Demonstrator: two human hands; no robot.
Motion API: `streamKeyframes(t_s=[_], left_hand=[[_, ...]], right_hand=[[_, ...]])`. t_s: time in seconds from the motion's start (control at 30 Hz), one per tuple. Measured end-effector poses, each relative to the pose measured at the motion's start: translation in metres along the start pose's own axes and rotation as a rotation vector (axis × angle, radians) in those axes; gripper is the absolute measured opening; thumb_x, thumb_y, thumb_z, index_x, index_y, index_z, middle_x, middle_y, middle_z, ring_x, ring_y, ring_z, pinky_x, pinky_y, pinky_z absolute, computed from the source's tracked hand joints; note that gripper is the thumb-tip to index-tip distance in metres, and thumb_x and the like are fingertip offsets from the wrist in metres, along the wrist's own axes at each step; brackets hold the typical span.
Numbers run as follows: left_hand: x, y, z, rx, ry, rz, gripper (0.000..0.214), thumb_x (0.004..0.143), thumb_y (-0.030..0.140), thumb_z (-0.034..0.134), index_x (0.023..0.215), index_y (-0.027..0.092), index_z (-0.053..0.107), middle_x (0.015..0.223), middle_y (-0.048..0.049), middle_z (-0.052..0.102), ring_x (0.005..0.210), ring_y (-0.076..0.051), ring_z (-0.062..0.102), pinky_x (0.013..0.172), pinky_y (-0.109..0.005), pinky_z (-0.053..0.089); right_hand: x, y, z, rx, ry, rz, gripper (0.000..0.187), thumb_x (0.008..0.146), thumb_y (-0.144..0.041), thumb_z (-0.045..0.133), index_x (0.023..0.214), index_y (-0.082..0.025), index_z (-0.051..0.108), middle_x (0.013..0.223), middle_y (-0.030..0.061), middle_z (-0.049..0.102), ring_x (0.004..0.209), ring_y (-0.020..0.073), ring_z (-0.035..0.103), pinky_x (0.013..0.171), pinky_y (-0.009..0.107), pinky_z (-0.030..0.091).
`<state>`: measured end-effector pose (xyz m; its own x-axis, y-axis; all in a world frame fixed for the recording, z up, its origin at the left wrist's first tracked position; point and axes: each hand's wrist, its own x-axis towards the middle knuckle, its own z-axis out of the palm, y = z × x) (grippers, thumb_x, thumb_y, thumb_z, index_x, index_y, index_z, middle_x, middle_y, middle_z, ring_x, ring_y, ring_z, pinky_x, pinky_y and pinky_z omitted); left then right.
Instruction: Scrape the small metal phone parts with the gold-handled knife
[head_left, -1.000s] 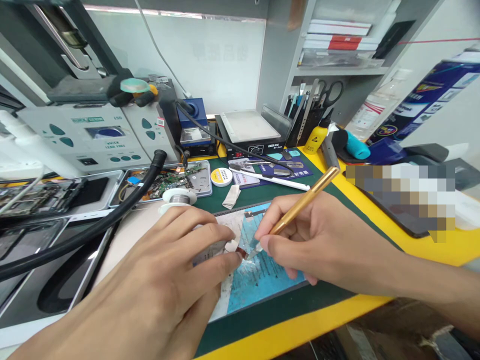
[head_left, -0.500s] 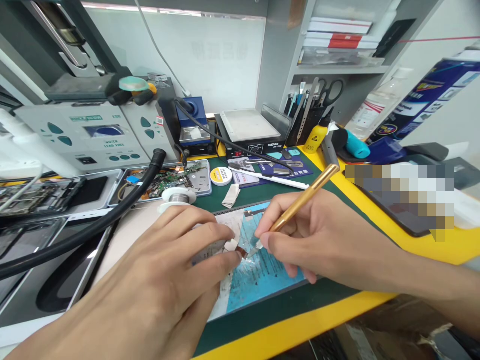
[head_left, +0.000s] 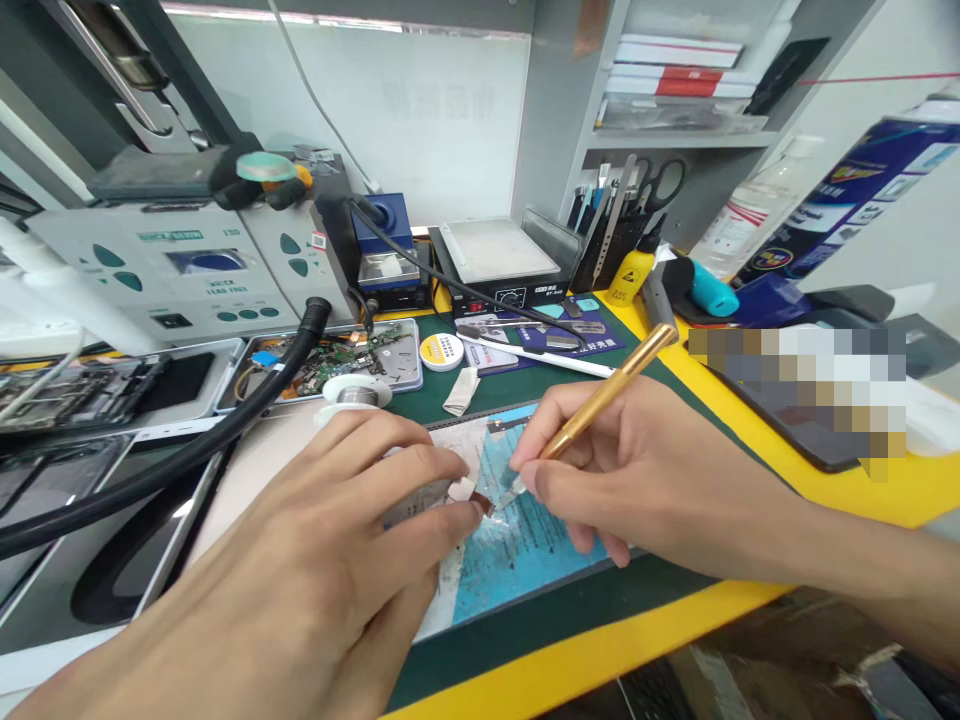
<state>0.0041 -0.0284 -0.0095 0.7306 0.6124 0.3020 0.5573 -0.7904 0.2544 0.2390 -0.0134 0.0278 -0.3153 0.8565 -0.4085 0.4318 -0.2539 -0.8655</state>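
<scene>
Around a gold-handled craft knife (head_left: 600, 402), the fingers of my right hand (head_left: 622, 470) are closed in a pen-like grip. The knife slants down to the left, its blade tip by a small brown flex cable (head_left: 481, 501). My left hand (head_left: 360, 520) pinches that flex cable, with a small white tab (head_left: 461, 489), between thumb and fingers. My left fingers hide part of the piece. Beneath both hands lies a worn blue and white sheet (head_left: 525, 580), scuffed and marked with dark specks.
A solder spool (head_left: 352, 395) and a round white-yellow tin (head_left: 442, 351) stand beyond my left hand. A black hose (head_left: 247, 425) arcs across the left side, before a grey rework station (head_left: 187, 270). A white-handled iron (head_left: 555, 360) lies behind the sheet. At right is a black phone (head_left: 795, 430).
</scene>
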Motion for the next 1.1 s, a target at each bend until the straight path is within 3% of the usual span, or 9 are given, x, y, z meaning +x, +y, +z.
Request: streamKeyframes(t_s=[0.37,0.57,0.73,0.87,1.1], left_hand=[[0.001,0.0,0.002,0.018,0.006,0.012,0.026,0.097,0.018,0.053,0.114,0.032,0.067,0.12,-0.0012,0.065,0.117,-0.025,0.055,0.104,-0.049,0.044],[0.002,0.0,0.001,0.044,0.004,0.019,0.028,0.097,0.016,0.053,0.115,0.032,0.067,0.122,-0.0019,0.065,0.116,-0.025,0.056,0.105,-0.048,0.045],[0.002,-0.008,0.009,0.044,0.095,0.07,0.02,0.095,0.019,0.057,0.109,0.029,0.068,0.112,-0.0037,0.068,0.106,-0.024,0.06,0.099,-0.045,0.051],[-0.002,-0.011,0.012,0.04,0.09,0.08,0.02,0.095,0.02,0.057,0.108,0.029,0.069,0.112,-0.004,0.068,0.105,-0.024,0.062,0.097,-0.045,0.051],[0.001,-0.01,0.008,0.057,0.124,0.098,0.02,0.096,0.019,0.057,0.104,0.03,0.071,0.109,-0.0035,0.068,0.103,-0.023,0.062,0.099,-0.047,0.048]], right_hand=[[0.002,0.007,0.0,0.039,0.01,-0.039,0.01,0.084,-0.013,0.063,0.08,-0.021,0.058,0.048,-0.0071,0.055,0.039,0.008,0.05,0.034,0.014,0.044],[0.0,0.008,0.001,0.067,0.03,-0.074,0.014,0.076,-0.012,0.066,0.077,-0.021,0.056,0.046,-0.0074,0.055,0.038,0.008,0.049,0.035,0.015,0.042],[0.0,0.017,0.003,0.085,0.057,-0.181,0.012,0.078,-0.011,0.063,0.078,-0.023,0.059,0.049,-0.0074,0.052,0.041,0.0085,0.048,0.035,0.015,0.035],[0.0,0.018,0.006,0.101,0.044,-0.169,0.012,0.074,-0.014,0.066,0.078,-0.023,0.059,0.05,-0.0067,0.05,0.042,0.0098,0.046,0.034,0.017,0.029],[-0.002,0.016,0.009,0.095,0.109,-0.195,0.015,0.073,-0.01,0.069,0.072,-0.02,0.059,0.052,-0.0067,0.05,0.046,0.007,0.041,0.039,0.017,0.029]])
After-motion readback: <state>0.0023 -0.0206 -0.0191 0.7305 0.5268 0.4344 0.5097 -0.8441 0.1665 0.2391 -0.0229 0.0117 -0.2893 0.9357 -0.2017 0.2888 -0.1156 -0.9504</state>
